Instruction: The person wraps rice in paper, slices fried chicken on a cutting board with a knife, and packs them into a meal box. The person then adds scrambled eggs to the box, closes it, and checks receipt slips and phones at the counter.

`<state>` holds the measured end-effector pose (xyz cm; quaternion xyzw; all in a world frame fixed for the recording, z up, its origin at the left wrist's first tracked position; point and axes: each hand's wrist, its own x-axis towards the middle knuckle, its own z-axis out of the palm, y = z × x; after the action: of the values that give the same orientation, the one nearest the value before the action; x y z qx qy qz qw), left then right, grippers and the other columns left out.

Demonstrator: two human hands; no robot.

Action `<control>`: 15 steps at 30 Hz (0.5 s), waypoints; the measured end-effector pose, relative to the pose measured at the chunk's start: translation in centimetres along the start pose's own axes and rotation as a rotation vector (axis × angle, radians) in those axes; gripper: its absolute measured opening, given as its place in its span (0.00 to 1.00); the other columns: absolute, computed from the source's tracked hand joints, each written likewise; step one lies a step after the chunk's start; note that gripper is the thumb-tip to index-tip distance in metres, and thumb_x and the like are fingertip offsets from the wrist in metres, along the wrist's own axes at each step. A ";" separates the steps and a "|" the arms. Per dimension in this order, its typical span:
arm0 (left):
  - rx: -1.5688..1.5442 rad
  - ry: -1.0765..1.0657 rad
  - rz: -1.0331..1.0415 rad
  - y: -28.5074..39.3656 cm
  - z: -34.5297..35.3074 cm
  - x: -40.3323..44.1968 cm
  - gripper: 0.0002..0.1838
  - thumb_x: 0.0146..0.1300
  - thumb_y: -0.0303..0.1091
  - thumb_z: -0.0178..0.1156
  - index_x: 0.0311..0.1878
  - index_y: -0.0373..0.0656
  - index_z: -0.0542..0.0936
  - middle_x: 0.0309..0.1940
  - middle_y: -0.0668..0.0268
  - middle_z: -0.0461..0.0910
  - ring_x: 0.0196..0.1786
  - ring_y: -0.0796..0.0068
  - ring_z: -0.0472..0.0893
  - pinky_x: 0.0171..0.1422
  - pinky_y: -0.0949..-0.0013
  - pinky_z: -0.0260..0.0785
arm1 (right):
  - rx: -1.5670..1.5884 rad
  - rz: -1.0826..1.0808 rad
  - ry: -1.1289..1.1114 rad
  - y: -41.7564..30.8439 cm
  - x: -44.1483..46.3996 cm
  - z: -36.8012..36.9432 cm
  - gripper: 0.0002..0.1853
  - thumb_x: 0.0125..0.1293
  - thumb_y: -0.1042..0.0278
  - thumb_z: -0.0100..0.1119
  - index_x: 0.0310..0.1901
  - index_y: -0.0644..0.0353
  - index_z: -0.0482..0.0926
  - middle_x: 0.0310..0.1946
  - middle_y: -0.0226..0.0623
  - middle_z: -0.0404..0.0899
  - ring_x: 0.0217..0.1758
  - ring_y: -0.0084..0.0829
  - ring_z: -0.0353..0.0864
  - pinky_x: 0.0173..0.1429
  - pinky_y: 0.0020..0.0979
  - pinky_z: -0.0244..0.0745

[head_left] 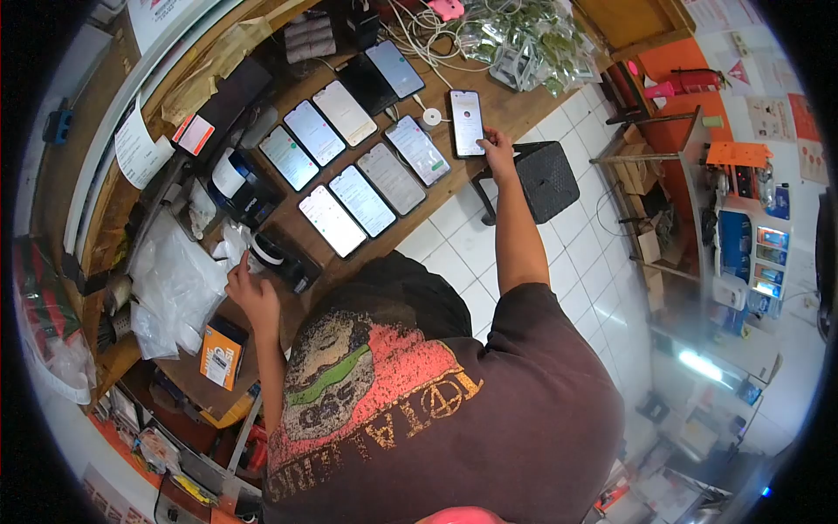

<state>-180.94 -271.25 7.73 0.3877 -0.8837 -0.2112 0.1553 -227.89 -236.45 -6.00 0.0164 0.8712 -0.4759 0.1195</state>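
Note:
My right hand (498, 157) is at the lower right corner of a lit smartphone (466, 122) near the table's front edge, thumb over the screen and fingers at its side. My left hand (254, 293) has its index finger stretched out and holds nothing visible. Close to it are a black device with a white paper roll (284, 265) and crumpled clear plastic bags (179, 284). Between my hands, several smartphones lie in two rows with screens lit, among them a white-screened phone (333, 222) and a phone with a green button (417, 150).
White cables (423, 35) and a heap of small plastic packets (532, 44) lie at the back of the wooden table (454, 183). A black stool (547, 182) stands right of the table. An orange box (223, 354) sits at the left, near a black printer (242, 188).

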 end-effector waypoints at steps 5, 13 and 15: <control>0.020 0.050 0.036 -1.9 0.5 -2.0 0.33 0.47 0.22 0.53 0.63 0.43 0.74 0.48 0.53 0.71 0.53 0.52 0.68 0.62 0.53 0.58 | 0.034 0.057 -0.004 0.0 0.5 -0.1 0.23 0.50 0.64 0.72 0.51 0.52 0.85 0.44 0.34 0.71 0.49 0.33 0.72 0.57 0.32 0.72; 0.003 -0.038 0.062 -3.6 1.0 -4.8 0.34 0.47 0.27 0.54 0.64 0.43 0.73 0.49 0.54 0.72 0.54 0.52 0.69 0.63 0.52 0.56 | 0.117 0.017 -0.033 1.1 1.1 0.0 0.22 0.49 0.70 0.71 0.51 0.54 0.85 0.42 0.32 0.70 0.46 0.29 0.72 0.56 0.29 0.71; -0.016 -0.085 0.012 -3.6 1.0 -5.0 0.34 0.49 0.30 0.56 0.65 0.43 0.72 0.54 0.54 0.74 0.57 0.52 0.70 0.66 0.50 0.54 | 0.123 0.010 -0.036 1.2 1.2 -0.1 0.22 0.49 0.71 0.70 0.51 0.54 0.85 0.41 0.32 0.69 0.46 0.29 0.72 0.56 0.28 0.71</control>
<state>-175.90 -269.42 4.54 0.3718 -0.8901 -0.2338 0.1220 -228.95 -235.78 -7.24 0.0194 0.8379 -0.5282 0.1360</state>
